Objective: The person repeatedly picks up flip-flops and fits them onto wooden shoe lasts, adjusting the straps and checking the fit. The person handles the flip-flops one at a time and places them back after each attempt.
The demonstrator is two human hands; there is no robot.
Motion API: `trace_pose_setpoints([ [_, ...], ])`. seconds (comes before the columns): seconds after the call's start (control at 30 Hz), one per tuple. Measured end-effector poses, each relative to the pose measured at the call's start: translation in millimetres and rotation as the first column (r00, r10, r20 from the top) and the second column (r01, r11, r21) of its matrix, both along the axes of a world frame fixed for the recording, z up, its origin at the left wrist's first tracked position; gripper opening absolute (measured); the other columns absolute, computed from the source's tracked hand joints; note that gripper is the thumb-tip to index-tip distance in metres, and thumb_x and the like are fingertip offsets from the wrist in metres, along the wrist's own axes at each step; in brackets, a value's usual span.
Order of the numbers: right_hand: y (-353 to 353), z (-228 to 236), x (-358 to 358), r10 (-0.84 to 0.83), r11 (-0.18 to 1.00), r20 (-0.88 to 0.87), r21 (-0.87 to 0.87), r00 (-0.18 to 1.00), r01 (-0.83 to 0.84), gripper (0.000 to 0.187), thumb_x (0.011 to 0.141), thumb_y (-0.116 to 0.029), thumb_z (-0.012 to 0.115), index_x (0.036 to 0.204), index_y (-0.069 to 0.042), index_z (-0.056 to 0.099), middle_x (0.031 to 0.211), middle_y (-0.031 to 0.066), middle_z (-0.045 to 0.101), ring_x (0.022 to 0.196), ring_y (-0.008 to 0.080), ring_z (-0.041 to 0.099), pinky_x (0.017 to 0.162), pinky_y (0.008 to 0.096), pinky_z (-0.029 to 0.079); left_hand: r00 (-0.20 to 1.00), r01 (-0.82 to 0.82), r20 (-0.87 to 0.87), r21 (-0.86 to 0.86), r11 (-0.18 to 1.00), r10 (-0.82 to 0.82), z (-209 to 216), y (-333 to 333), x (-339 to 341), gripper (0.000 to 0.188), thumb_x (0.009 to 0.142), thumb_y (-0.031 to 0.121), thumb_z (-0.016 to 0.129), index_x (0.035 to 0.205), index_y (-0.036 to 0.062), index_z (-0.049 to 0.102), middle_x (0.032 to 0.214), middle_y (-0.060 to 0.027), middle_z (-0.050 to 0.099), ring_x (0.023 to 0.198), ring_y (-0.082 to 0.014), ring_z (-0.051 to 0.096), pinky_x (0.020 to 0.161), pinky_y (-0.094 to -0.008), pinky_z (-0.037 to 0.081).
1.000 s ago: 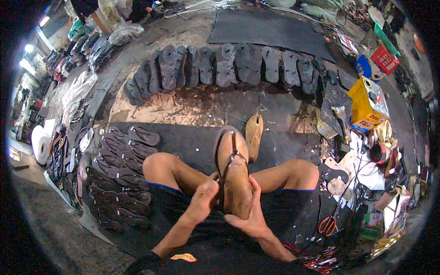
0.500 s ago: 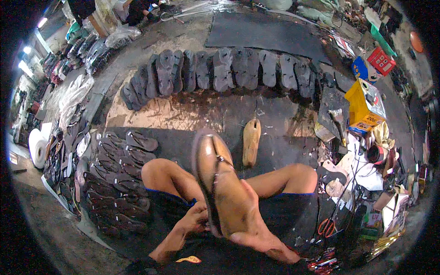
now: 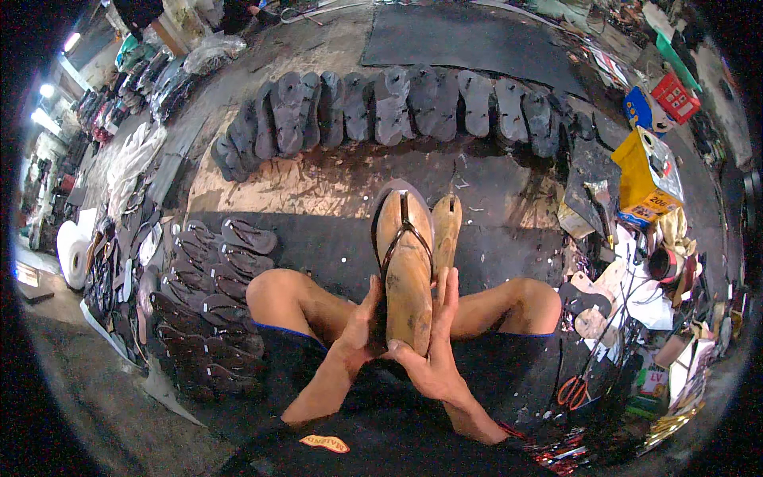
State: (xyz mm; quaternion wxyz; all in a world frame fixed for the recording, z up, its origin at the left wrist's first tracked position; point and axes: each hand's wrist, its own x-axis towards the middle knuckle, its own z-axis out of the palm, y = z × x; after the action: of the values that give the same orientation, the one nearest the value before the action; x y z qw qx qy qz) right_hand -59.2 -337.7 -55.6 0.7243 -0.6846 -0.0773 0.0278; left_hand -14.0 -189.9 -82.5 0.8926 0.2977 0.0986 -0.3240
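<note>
A wooden foot-shaped shoe last (image 3: 408, 294), slotted at its toe end, stands tilted between my hands with its toe up. Fitted on it is a dark thong sandal (image 3: 381, 208), whose brown strap crosses the wood and whose sole shows around the toe. My left hand (image 3: 358, 326) presses the sandal's left side, fingers partly hidden behind it. Around the heel end, my right hand (image 3: 433, 362) grips the last, thumb near the heel and fingers along the right side. A second wooden last (image 3: 449, 226) lies just beyond, partly covered by the held one.
Dark sandal soles (image 3: 393, 107) stand in a curved row ahead. Finished dark thong sandals (image 3: 214, 294) lie in rows on my left. To my right are a yellow box (image 3: 640, 175), orange-handled scissors (image 3: 572, 392) and scattered scraps. A white roll (image 3: 73, 253) stands at far left.
The last with its sandal has swung from a leftward lean to nearly upright, its strap side turned towards me. My left hand has moved up from the lower sole to the sandal's side.
</note>
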Motion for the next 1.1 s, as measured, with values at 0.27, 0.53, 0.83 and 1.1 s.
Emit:
trace_pose_setpoints([
  [0.27,-72,-17,48,-0.361,0.920,-0.189,0.087,0.913,0.382,0.101,0.094,-0.017,0.062,0.174,-0.007,0.001,0.176,0.0271,0.014,0.164,0.0387,0.018,0.131,0.0498,0.026,0.989,-0.139,-0.103,-0.360,0.922,0.109,-25,39,38,0.069,0.110,0.060,0.051,0.149,0.0027,0.052,0.125,-0.0110,0.062,0.089,-0.0176,0.053,0.079,-0.0353,0.050],
  [0.53,-129,-99,141,-0.370,0.565,0.311,-0.672,0.875,0.478,0.080,0.083,-0.004,0.076,0.157,-0.003,0.046,0.168,0.0280,0.037,0.159,0.0458,0.029,0.132,0.0518,0.023,0.988,0.128,0.143,-0.535,0.835,-0.059,8,8,6,0.078,0.102,0.067,0.061,0.161,0.0200,0.040,0.124,-0.0056,0.051,0.090,-0.0144,0.048,0.077,-0.0306,0.044],
  [0.83,-84,67,175,0.390,0.795,0.279,-0.584,0.878,-0.168,0.093,0.074,-0.006,0.085,0.160,-0.009,0.049,0.172,0.0166,0.039,0.160,0.0386,0.035,0.130,0.0511,0.031,0.994,0.109,0.080,-0.517,0.849,-0.079,7,-2,12,0.078,0.102,0.059,0.069,0.154,0.0098,0.039,0.124,-0.0045,0.050,0.091,-0.0135,0.047,0.080,-0.0312,0.044],
  [1.1,-39,44,251,0.477,0.800,0.084,-0.453,0.875,-0.393,0.105,0.073,-0.033,0.099,0.161,-0.006,0.048,0.165,0.0207,0.047,0.151,0.0305,0.047,0.124,0.0486,0.040,0.967,0.061,0.205,0.385,0.921,-0.150,-10,1,29,0.056,0.093,0.030,0.084,0.135,0.0012,0.060,0.117,-0.0085,0.065,0.102,-0.0177,0.064,0.091,-0.0366,0.054],
])
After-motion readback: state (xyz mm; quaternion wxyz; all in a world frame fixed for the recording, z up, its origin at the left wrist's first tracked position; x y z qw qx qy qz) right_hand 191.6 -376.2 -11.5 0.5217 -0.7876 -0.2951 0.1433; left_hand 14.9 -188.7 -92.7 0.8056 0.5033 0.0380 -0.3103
